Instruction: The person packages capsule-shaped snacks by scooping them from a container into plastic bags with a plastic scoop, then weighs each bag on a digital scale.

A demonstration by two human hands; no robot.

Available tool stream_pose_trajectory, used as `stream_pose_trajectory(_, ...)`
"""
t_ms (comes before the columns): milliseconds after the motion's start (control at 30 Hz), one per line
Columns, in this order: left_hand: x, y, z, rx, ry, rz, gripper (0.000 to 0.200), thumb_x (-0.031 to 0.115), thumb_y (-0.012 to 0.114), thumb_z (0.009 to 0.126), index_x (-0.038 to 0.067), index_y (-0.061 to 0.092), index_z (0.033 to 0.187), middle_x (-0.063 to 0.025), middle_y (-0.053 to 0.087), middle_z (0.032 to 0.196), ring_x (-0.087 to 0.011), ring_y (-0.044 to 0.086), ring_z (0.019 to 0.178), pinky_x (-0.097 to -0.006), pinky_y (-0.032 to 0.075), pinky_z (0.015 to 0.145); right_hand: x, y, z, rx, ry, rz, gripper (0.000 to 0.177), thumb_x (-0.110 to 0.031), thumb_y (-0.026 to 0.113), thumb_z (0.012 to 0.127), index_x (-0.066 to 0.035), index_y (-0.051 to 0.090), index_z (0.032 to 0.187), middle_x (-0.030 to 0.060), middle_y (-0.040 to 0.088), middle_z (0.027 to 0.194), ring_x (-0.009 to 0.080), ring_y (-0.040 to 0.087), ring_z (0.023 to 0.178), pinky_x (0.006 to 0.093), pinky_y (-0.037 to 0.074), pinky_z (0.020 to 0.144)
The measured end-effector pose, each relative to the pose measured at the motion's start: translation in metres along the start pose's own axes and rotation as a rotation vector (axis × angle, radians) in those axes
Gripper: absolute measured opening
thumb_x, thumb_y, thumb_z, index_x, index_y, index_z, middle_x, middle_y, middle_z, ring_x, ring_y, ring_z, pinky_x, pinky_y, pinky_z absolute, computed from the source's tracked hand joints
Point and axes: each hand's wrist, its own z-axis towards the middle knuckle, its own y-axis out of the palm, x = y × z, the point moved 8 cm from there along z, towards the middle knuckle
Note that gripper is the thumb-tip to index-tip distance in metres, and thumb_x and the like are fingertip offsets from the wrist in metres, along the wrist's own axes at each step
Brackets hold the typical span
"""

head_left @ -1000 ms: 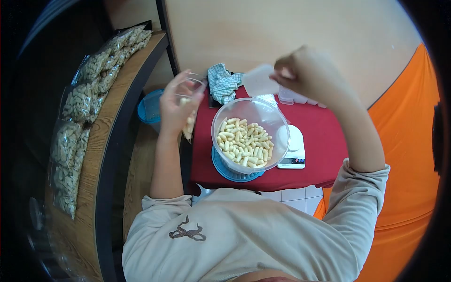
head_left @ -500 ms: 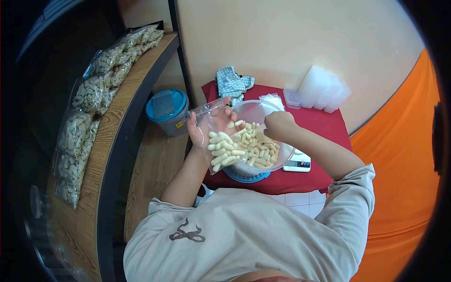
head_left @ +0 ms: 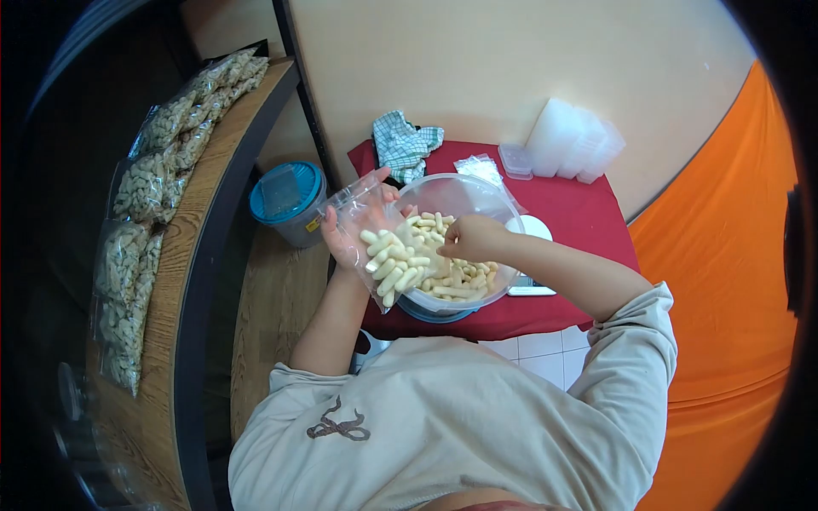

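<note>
My left hand (head_left: pixel 342 240) is wrapped around a clear plastic bag (head_left: pixel 351 207) partly filled with pale finger-shaped biscuits (head_left: pixel 394 266). The bag tilts beside the left rim of a large translucent tub (head_left: pixel 504 207), its mouth toward the far side. More of the same biscuits (head_left: pixel 464 279) lie in the tub. My right hand (head_left: pixel 473 238) is closed above them, close to the bag. A pale, see-through shape shows by its fingers, but what they grip is mostly hidden.
The tub stands over a blue lid (head_left: pixel 436 312) on a red-covered table (head_left: pixel 588 247). Around it are a white scale (head_left: pixel 532 290), a checked cloth (head_left: pixel 402 146), small plastic bags (head_left: pixel 479 169) and stacked clear containers (head_left: pixel 569 143). Left are a blue-lidded bucket (head_left: pixel 288 194) and a wooden shelf (head_left: pixel 200 230) with filled bags (head_left: pixel 128 264).
My right hand has moved left and slightly down, nearer the bag. My left hand still holds the bag. The whole view has shifted a little.
</note>
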Motion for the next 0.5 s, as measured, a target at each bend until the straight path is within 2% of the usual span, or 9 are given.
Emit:
stream_pose_trajectory(33, 0.001, 0.001, 0.000, 0.013, -0.001, -0.004, 0.091, 0.068, 0.047, 0.074, -0.004, 0.041, 0.129, -0.0083, 0.051, 0.096, -0.0220, 0.045, 0.100, -0.0484, 0.040, 0.091, 0.002, -0.001, 0.000, 0.000, 0.002, 0.003, 0.034, -0.041, 0.066, 0.075, -0.008, 0.069, 0.076, 0.0090, 0.064, 0.066, 0.0218, 0.061, 0.062, 0.0353, 0.048, 0.060)
stream_pose_trajectory(100, 0.002, 0.003, 0.000, 0.022, 0.003, -0.008, 0.090, 0.067, 0.048, 0.074, -0.004, 0.040, 0.129, -0.0084, 0.051, 0.096, -0.0222, 0.045, 0.100, -0.0491, 0.040, 0.091, 0.004, -0.004, -0.001, -0.004, 0.011, 0.215, 0.031, -0.038, 0.067, 0.077, -0.007, 0.069, 0.075, 0.0058, 0.061, 0.061, 0.0153, 0.058, 0.056, 0.0314, 0.046, 0.055)
stream_pose_trajectory(200, 0.004, 0.007, 0.002, 0.016, 0.007, 0.018, 0.089, 0.066, 0.049, 0.073, -0.003, 0.041, 0.129, -0.0082, 0.051, 0.097, -0.0223, 0.045, 0.098, -0.0505, 0.040, 0.092, 0.015, -0.005, 0.002, -0.039, 0.031, 0.353, 0.032, -0.038, 0.068, 0.074, -0.006, 0.071, 0.079, 0.0065, 0.065, 0.068, 0.0150, 0.060, 0.063, 0.0309, 0.047, 0.061)
stream_pose_trajectory(367, 0.018, 0.029, 0.007, -0.101, 0.030, -0.112, 0.087, 0.063, 0.053, 0.072, -0.002, 0.041, 0.129, -0.0076, 0.051, 0.097, -0.0228, 0.047, 0.095, -0.0554, 0.040, 0.092, 0.034, -0.029, -0.008, 0.063, 0.026, 0.517, 0.030, -0.034, 0.069, 0.075, -0.005, 0.071, 0.081, 0.0042, 0.064, 0.068, 0.0113, 0.058, 0.061, 0.0270, 0.046, 0.059)
stream_pose_trajectory(433, 0.031, 0.037, 0.008, -0.089, 0.064, -0.098, 0.087, 0.062, 0.054, 0.071, -0.003, 0.042, 0.128, -0.0080, 0.051, 0.097, -0.0227, 0.048, 0.094, -0.0556, 0.042, 0.091, 0.036, -0.045, -0.019, 0.092, 0.026, 0.578, 0.029, -0.033, 0.069, 0.076, -0.004, 0.071, 0.081, 0.0038, 0.064, 0.068, 0.0104, 0.057, 0.061, 0.0258, 0.046, 0.058)
stream_pose_trajectory(500, 0.046, 0.038, 0.009, -0.072, 0.083, 0.133, 0.087, 0.061, 0.056, 0.071, -0.004, 0.042, 0.127, -0.0090, 0.051, 0.096, -0.0230, 0.049, 0.092, -0.0535, 0.045, 0.089, 0.039, -0.069, -0.034, 0.178, 0.083, 0.545, 0.029, -0.031, 0.070, 0.076, -0.002, 0.070, 0.081, 0.0036, 0.064, 0.068, 0.0090, 0.056, 0.061, 0.0242, 0.046, 0.058)
